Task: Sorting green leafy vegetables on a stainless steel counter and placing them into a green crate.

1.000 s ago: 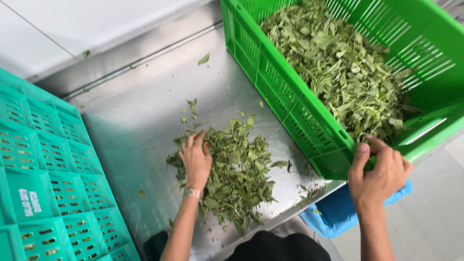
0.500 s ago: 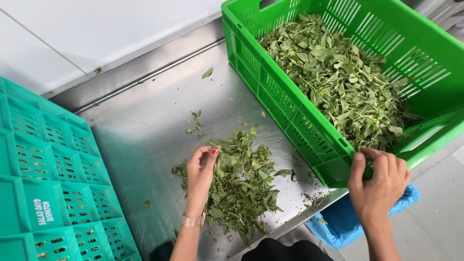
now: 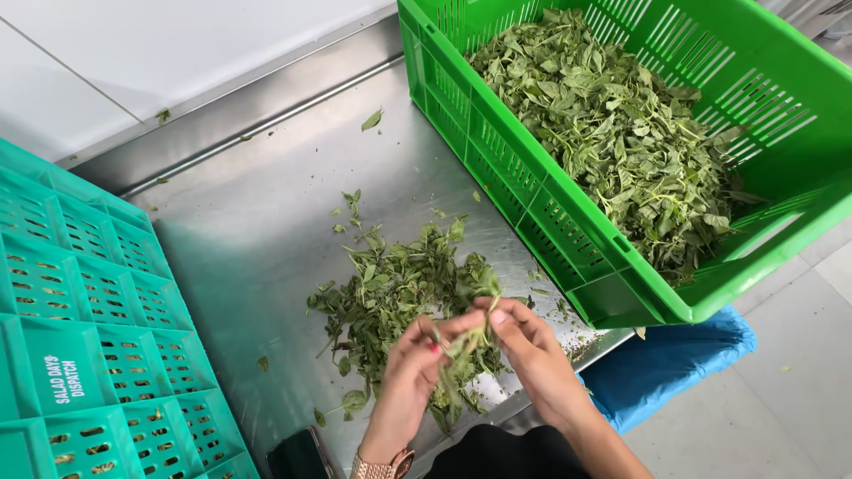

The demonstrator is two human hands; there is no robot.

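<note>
A loose heap of green leafy stems (image 3: pixel 390 293) lies on the steel table (image 3: pixel 257 222). My left hand (image 3: pixel 410 372) and my right hand (image 3: pixel 531 350) meet just above the near side of the heap. Both pinch one leafy sprig (image 3: pixel 461 341) between their fingertips. A gold watch sits on my left wrist. To the right, a bright green slatted crate (image 3: pixel 568 231) rests tilted on the table's edge, heaped with more green leaves (image 3: pixel 621 133).
A teal slatted crate (image 3: pixel 80 337) stands upturned at the left. A dark phone (image 3: pixel 297 454) lies at the table's near edge. Blue plastic (image 3: pixel 666 364) sits on the floor under the green crate. Stray leaves dot the steel.
My right hand has let go of the green crate's corner and come left to the heap. My left hand has lifted off the heap, and both now hold one sprig.
</note>
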